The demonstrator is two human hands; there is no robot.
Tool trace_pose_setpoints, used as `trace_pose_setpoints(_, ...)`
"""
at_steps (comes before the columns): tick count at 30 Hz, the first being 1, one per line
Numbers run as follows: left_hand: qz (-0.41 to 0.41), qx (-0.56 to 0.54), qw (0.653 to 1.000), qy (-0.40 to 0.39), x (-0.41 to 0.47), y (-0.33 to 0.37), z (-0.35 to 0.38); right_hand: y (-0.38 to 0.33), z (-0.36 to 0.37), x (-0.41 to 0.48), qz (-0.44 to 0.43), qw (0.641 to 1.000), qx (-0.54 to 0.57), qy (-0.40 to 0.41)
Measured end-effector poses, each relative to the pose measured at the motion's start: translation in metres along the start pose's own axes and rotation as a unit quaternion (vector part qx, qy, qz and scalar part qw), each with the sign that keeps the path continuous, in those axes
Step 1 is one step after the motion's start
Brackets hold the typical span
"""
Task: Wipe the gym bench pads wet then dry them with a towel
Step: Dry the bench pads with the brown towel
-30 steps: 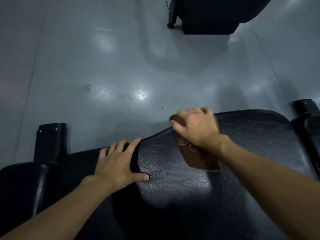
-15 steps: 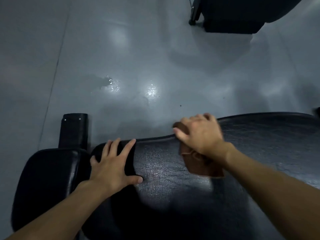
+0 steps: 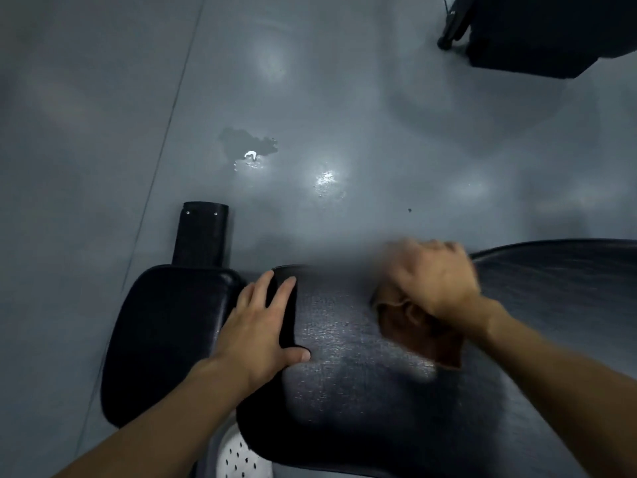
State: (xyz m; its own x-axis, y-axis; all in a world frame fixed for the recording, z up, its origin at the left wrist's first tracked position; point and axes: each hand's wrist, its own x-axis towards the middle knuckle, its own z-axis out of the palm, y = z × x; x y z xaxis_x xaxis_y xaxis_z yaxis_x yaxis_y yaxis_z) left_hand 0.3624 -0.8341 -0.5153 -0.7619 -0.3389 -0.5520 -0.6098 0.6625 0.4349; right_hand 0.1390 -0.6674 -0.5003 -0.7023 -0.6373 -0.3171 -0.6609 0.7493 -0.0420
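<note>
Two black bench pads fill the lower frame: one small pad (image 3: pixel 165 339) at lower left, one large pad (image 3: pixel 379 408) centre-right. One brown cloth (image 3: pixel 420 336) lies on the large pad, gripped by the blurred right hand (image 3: pixel 437 277) with curled fingers. The left hand (image 3: pixel 262 326) rests flat, fingers straight, on that pad's left end.

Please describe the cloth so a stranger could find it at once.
Start at the long black textured bench pad across the lower picture. Near its far edge, the right hand grips a crumpled brown cloth. It alone is brown among black padding.
</note>
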Motion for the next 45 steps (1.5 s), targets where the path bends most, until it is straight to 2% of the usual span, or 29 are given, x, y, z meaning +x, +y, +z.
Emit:
trace_pose_setpoints(3,0.017,-0.052,0.998,0.003,-0.003,-0.014,0.0,-0.007,0.003,0.001,0.094,0.995,-0.002,0.031)
trace_pose_setpoints(6,0.033,-0.086,0.996,0.007,-0.005,-0.03,0.0,-0.07,0.016,0.007,0.115,0.993,-0.026,0.006)
trace_pose_setpoints(9,0.043,-0.038,0.998,-0.001,-0.008,-0.045,-0.003,-0.133,0.03,0.01,0.031,0.999,-0.004,-0.023)
trace_pose_setpoints(11,0.044,0.088,0.995,0.0,-0.011,-0.054,-0.008,-0.134,0.032,0.007,-0.04,0.999,-0.003,-0.022)
trace_pose_setpoints(13,0.009,0.134,0.991,-0.024,-0.016,-0.068,-0.01,-0.114,0.032,-0.001,-0.05,0.998,-0.032,0.015)
trace_pose_setpoints(15,-0.026,0.084,0.994,-0.066,-0.02,-0.081,-0.008,-0.109,0.032,-0.006,0.01,0.998,-0.026,0.048)
trace_pose_setpoints(18,-0.024,0.054,0.995,-0.079,-0.02,-0.087,-0.005,-0.142,0.035,0.006,0.051,0.998,0.004,0.032)
trace_pose_setpoints(23,-0.044,-0.009,0.999,-0.015,-0.015,-0.087,-0.003,-0.178,0.044,0.021,-0.078,0.997,0.006,0.025)
trace_pose_setpoints(27,-0.046,-0.018,0.999,-0.003,-0.021,-0.09,0.006,-0.177,0.05,0.019,-0.102,0.994,0.025,0.038)
trace_pose_setpoints(29,-0.04,-0.028,0.999,0.013,-0.019,-0.091,0.007,-0.186,0.046,0.022,-0.108,0.994,0.026,0.012)
trace_pose_setpoints(31,-0.034,-0.037,0.999,0.021,-0.019,-0.091,0.009,-0.203,0.049,0.017,-0.143,0.989,-0.014,-0.027)
trace_pose_setpoints(33,-0.024,-0.046,0.998,0.039,-0.018,-0.093,0.012,-0.216,0.055,0.008,-0.184,0.982,-0.047,-0.021)
trace_pose_setpoints(37,0.015,-0.054,0.997,0.061,-0.021,-0.102,0.014,-0.216,0.069,-0.011,-0.218,0.974,-0.05,0.037)
trace_pose_setpoints(42,0.055,-0.039,0.997,0.032,-0.027,-0.12,0.011,-0.221,0.082,-0.008,-0.19,0.977,-0.057,0.077)
trace_pose_setpoints(45,0.081,-0.055,0.991,0.087,-0.029,-0.126,0.012,-0.234,0.073,-0.014,-0.18,0.98,-0.042,0.079)
